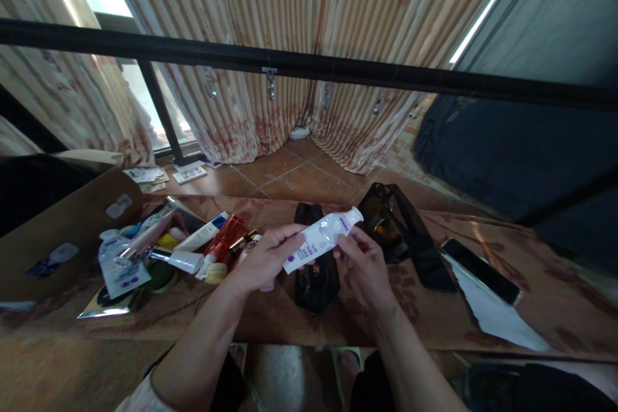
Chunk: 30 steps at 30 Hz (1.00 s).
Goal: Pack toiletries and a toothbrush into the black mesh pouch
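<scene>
The left hand (265,261) has its thumb and fingers closed on the flat end of a white sachet (318,241), and the right hand (367,267), partly curled, pinches its edge near the narrow end, holding it tilted above a black pouch (316,299) on the cloth (275,328). Left of the hands lie a second sachet (123,273) and a red bottle (224,236) beside a box (72,232); right, a black bag (381,228) and a phone (483,271) partly over paper (505,322). Beyond are tiles (306,179), a dark rail (299,66) and striped curtains (270,6).
</scene>
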Motion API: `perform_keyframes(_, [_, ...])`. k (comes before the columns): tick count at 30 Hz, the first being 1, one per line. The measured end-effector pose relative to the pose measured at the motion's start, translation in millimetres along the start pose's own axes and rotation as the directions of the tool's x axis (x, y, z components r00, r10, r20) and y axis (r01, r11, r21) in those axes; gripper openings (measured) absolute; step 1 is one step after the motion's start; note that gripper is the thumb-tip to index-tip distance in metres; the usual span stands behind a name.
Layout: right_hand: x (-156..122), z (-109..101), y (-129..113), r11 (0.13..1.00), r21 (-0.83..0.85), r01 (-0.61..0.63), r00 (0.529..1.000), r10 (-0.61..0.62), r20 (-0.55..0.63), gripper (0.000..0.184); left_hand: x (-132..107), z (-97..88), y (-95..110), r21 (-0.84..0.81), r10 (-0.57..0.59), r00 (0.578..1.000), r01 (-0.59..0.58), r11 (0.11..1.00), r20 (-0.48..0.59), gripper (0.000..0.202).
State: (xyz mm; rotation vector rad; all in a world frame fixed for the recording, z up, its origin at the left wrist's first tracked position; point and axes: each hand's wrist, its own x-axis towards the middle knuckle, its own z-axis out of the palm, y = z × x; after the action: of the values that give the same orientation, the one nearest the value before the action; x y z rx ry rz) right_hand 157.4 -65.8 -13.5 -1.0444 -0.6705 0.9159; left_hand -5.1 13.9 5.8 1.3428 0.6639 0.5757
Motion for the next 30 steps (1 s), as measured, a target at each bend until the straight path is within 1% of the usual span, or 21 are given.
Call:
perform_keyframes(4, [-1, 0, 0, 0.999, 0.041, -0.014, 1.000, 0.014, 0.017, 0.023, -2, 3.5, 2, -0.023, -0.028, 0.999, 0.028, 0.999, -0.016, 0.042])
perform_keyframes(10, [1, -6, 3, 1.000, 0.023, 0.012, 0.996, -0.014, 0.084, 0.019, 2, 3.2, -2, -0.078, -0.044, 0.999, 0.045, 0.996, 0.010, 0.044])
perform_keyframes(15, [0, -4, 2, 0.999, 0.036, 0.019, 0.996, -0.022, 0.087, 0.019, 3, 4.0, -4, -0.105, -0.065, 0.998, 0.066, 0.992, 0.020, 0.043])
perform_keyframes(18, [-1, -1, 1, 0.998, 0.059, 0.025, 0.998, -0.028, 0.058, 0.020, 0, 6.2, -1, -0.087, -0.050, 0.999, 0.050, 0.995, -0.001, 0.040])
perform_keyframes(21, [2, -3, 0, 0.996, 0.064, 0.056, 0.998, -0.055, -0.019, 0.021, 1, 4.7, 1, -0.003, -0.002, 0.998, 0.001, 1.000, -0.067, 0.035])
perform_keyframes(23, [7, -7, -1, 0.993, 0.041, 0.114, 0.987, -0.108, -0.117, 0.021, 4, 0.6, 0, 0.071, 0.056, 0.993, -0.048, 0.996, -0.106, 0.036])
perform_keyframes(26, [12, -17, -2, 0.976, -0.072, 0.206, 0.936, -0.217, -0.277, 0.024, 10, -6.8, -8, 0.230, 0.137, 0.978, -0.099, 0.968, -0.155, 0.040])
perform_keyframes(28, [14, -21, -2, 0.950, -0.188, 0.250, 0.890, -0.302, -0.342, 0.029, 13, -9.3, -13, 0.382, 0.145, 0.974, -0.070, 0.921, -0.172, 0.045])
perform_keyframes(30, [14, -22, -1, 0.912, -0.299, 0.279, 0.848, -0.381, -0.368, 0.038, 13, -8.8, -17, 0.518, 0.111, 0.981, -0.011, 0.855, -0.162, 0.056])
